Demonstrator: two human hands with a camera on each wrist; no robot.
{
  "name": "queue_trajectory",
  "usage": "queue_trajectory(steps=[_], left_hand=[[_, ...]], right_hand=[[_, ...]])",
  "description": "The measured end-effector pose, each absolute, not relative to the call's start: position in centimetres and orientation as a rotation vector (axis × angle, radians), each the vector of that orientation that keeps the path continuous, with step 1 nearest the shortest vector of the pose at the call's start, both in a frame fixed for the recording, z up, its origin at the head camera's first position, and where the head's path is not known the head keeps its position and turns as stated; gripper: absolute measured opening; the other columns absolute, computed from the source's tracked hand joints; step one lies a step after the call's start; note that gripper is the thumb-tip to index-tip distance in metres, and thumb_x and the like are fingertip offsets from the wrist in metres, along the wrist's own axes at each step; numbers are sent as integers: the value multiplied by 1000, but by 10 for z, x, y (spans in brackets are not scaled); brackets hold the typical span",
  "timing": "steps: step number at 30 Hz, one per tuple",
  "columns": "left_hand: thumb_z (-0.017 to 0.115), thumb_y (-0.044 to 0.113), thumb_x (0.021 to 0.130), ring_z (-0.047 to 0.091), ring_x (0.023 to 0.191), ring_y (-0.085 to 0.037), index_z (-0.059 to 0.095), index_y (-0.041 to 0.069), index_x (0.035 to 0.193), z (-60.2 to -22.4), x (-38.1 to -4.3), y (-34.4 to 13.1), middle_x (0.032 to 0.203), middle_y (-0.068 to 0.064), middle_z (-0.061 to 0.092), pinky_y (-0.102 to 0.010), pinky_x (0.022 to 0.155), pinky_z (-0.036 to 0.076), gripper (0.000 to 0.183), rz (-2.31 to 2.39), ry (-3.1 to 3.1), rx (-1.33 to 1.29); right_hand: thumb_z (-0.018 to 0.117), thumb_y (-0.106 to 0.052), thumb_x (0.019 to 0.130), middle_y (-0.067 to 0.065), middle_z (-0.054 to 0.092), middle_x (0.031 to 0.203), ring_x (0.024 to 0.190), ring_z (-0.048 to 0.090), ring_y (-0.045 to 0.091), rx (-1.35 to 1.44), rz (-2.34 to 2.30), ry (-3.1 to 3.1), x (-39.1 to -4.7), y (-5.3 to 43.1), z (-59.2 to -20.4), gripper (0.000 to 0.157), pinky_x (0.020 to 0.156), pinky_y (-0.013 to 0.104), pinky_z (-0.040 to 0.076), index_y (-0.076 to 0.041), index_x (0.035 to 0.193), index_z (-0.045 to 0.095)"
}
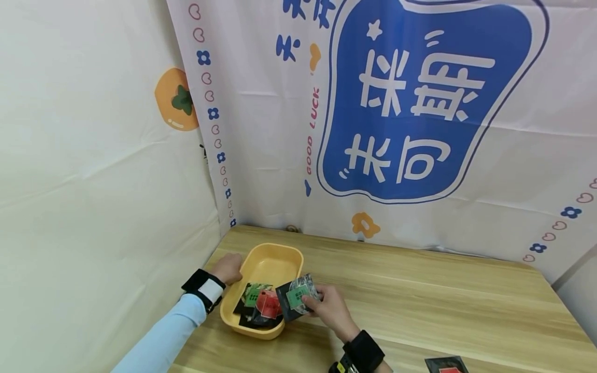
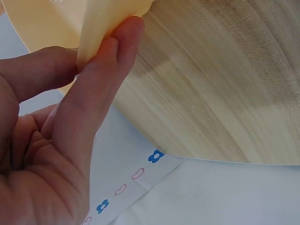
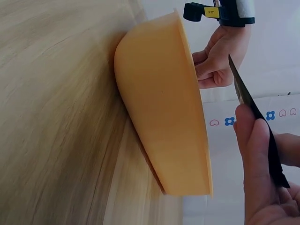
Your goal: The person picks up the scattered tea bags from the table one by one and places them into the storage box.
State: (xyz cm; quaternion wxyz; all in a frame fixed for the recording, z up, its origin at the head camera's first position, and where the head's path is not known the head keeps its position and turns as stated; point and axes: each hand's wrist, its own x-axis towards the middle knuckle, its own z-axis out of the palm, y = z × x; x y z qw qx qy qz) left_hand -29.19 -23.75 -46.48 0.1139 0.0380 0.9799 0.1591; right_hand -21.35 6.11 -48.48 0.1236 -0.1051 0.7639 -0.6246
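Observation:
A yellow plastic basin (image 1: 270, 261) stands at the left of the table. My left hand (image 1: 228, 268) pinches its left rim between thumb and fingers, which the left wrist view shows close up (image 2: 70, 117). Between the thumb and fingers of my right hand (image 1: 332, 311) is a flat black packet with a green label (image 1: 295, 298), held over the basin's right rim. Edge-on, the same packet (image 3: 255, 110) appears thin in the right wrist view. Inside the basin's near end lie several packets, among them one with a green label (image 1: 252, 295) and one with a red label (image 1: 268, 304).
Another black packet with a red label (image 1: 446, 364) lies on the wooden table (image 1: 420, 300) at the near edge of the head view, partly cut off. A printed white cloth (image 1: 266, 145) hangs behind the table, and a pale wall (image 1: 93, 207) rises at the left.

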Motion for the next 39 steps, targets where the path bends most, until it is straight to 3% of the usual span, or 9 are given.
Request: queue_trajectory(steps=[4, 11, 18, 26, 30, 35, 39], left_hand=[[60, -10, 79, 51, 53, -15, 55, 4, 75, -466, -293, -238, 62, -4, 52, -22, 47, 40, 15, 464, 2860, 95], [60, -10, 79, 50, 52, -15, 55, 4, 75, -468, -296, -241, 61, -4, 51, -21, 46, 39, 16, 479, 2863, 99], [60, -11, 78, 52, 53, -15, 54, 4, 74, -464, -294, -239, 63, -5, 52, -21, 46, 40, 17, 484, 2865, 108], [60, -12, 78, 54, 54, -15, 55, 4, 77, -463, -293, -238, 65, -5, 54, -21, 47, 42, 17, 482, 2846, 81], [60, -12, 79, 53, 54, -15, 55, 4, 76, -465, -294, -239, 64, -5, 54, -21, 46, 41, 17, 473, 2849, 87], [60, -12, 79, 53, 52, -14, 55, 4, 74, -466, -295, -239, 62, -4, 54, -21, 46, 41, 18, 493, 2840, 76], [59, -13, 78, 52, 50, -14, 56, 5, 71, -466, -295, -239, 59, -3, 53, -20, 45, 41, 20, 493, 2843, 73]], right_hand=[[68, -8, 92, 14, 74, 91, 77, 69, 14, -314, -1829, 2217, -215, 55, -485, 24, 66, 31, 61, 8, 109, 68], [67, -7, 92, 15, 74, 90, 75, 69, 13, -370, -1828, 2240, -219, 46, -483, 21, 70, 42, 61, 8, 106, 69], [69, -7, 91, 15, 74, 89, 72, 69, 13, -401, -1815, 2259, -221, 37, -479, 20, 63, 32, 61, 7, 105, 69], [69, -6, 90, 17, 73, 85, 69, 71, 25, -496, -1805, 2279, -224, 25, -478, 17, 61, 33, 60, 7, 101, 69], [68, -6, 91, 16, 73, 84, 68, 71, 24, -548, -1785, 2294, -225, 20, -478, 14, 58, 27, 59, 6, 98, 70], [71, -7, 89, 14, 72, 77, 60, 70, 27, -627, -1733, 2387, -225, 13, -477, 10, 54, 31, 58, 4, 90, 71], [73, -8, 87, 11, 72, 74, 56, 70, 26, -652, -1700, 2439, -225, 10, -476, 9, 49, 23, 53, 1, 86, 70]])
